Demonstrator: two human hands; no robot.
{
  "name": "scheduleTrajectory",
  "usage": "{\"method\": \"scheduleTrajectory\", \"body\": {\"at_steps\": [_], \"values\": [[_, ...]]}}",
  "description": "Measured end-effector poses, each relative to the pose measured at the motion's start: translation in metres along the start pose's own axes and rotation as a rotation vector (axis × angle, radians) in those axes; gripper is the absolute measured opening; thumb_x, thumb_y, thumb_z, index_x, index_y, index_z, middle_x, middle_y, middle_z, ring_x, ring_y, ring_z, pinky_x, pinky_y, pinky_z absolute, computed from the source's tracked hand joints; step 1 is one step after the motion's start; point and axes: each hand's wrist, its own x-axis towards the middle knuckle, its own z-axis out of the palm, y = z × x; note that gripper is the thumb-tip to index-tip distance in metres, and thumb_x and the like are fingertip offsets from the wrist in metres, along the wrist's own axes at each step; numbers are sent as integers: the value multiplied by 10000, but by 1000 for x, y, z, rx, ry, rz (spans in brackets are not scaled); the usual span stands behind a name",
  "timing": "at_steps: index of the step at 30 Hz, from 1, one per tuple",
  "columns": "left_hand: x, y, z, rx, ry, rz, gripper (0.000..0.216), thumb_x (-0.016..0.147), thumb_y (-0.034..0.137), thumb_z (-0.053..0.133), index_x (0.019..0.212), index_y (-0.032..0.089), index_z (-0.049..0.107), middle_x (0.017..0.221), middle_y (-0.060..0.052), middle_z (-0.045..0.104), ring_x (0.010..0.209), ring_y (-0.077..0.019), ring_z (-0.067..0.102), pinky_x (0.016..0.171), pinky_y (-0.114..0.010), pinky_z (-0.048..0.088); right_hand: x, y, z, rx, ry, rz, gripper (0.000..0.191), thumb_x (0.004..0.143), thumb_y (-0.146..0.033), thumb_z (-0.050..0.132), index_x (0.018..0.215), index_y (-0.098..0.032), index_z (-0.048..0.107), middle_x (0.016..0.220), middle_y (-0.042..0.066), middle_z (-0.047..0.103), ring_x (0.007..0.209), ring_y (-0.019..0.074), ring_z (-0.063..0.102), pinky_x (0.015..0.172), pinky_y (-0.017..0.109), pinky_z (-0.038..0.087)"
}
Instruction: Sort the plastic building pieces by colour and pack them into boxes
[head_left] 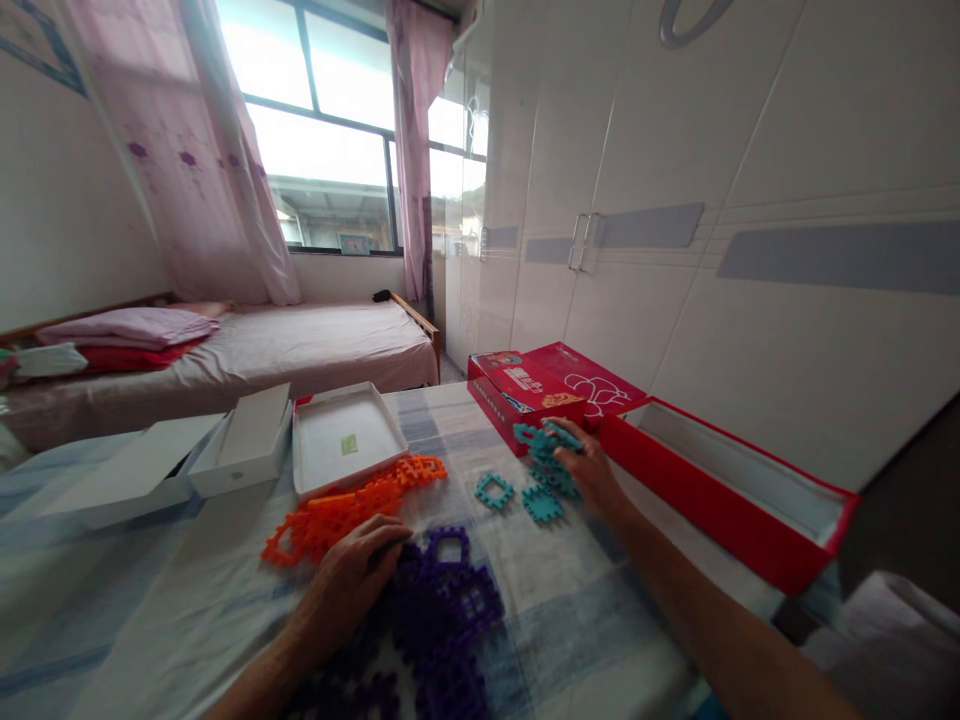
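My left hand [352, 580] lies palm down on a pile of purple interlocking square tiles [450, 610], its fingers curled over their edge. Just beyond it is a pile of orange tiles [352, 505]. My right hand [589, 470] reaches forward and grips a cluster of teal tiles [544, 445] beside the red box. Two loose teal tiles [493, 490] lie on the cloth to the left of that hand.
The tiles lie on a blue and white checked cloth [570, 610]. An open red box [735, 480] and a closed red box [525, 390] stand at right. A white tray [341, 435] and white boxes [240, 440] are behind. A bed and wardrobe stand beyond.
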Motion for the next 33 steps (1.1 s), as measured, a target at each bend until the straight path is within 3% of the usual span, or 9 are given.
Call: {"method": "scheduleTrajectory", "body": {"at_steps": [5,7,12,14,17,20,22,27,33], "values": [[0,-1,0,-6,-14,12,241,886,305,444,984,219,646,1021,-32,659,949,-174,616,861,-276,472,28,-13,-95,16,299,11,515,670,-283,517,1179,-207,500,857,12,642,616,131,600,578,278,520],[1,-1,0,-8,-17,15,245,888,310,439,983,216,644,1018,-36,658,945,-177,615,859,-279,473,38,-11,-137,-193,478,37,528,650,-281,510,1173,-209,522,895,34,639,632,148,606,563,298,520],[2,-1,0,-11,-14,11,249,886,320,441,977,212,646,1011,-38,658,940,-179,616,858,-281,474,43,5,-189,-673,531,127,520,579,-353,655,1056,-148,618,1023,163,628,995,347,572,862,541,431],[2,0,-1,-10,-10,13,253,886,323,440,977,211,648,1015,-41,658,941,-181,617,854,-280,477,36,8,-177,-845,497,15,553,615,-373,654,1104,-122,596,1151,203,572,1151,370,472,965,539,347],[2,1,-1,-8,-5,24,255,884,328,443,974,213,651,1014,-44,662,938,-182,620,850,-280,483,20,7,-130,-956,279,-222,428,783,-356,504,1164,-168,556,1179,143,564,1115,263,509,956,417,390],[1,1,-2,0,6,26,256,881,337,449,970,216,657,1010,-46,667,921,-184,629,847,-289,488,5,9,-71,-870,-86,-185,348,849,-397,446,1087,-197,604,1063,91,621,961,196,584,865,320,438],[1,2,-2,1,10,27,254,881,334,450,967,218,660,1010,-46,669,916,-183,632,845,-289,490,-1,16,-39,-927,-184,-112,387,851,-455,448,1052,-181,634,1057,117,621,989,226,570,862,341,424],[2,4,-3,-11,20,21,236,876,302,459,958,224,666,992,-33,674,909,-173,635,830,-270,495,-1,38,-3,-1098,-160,26,449,801,-528,497,1042,-179,644,1058,155,601,1020,308,520,811,438,400],[1,6,-3,-23,17,12,228,870,277,463,969,216,660,1006,-28,670,925,-171,626,845,-265,482,7,43,-5,-815,-90,-66,363,711,-408,596,965,-149,591,952,103,615,904,238,558,788,342,422]]}}
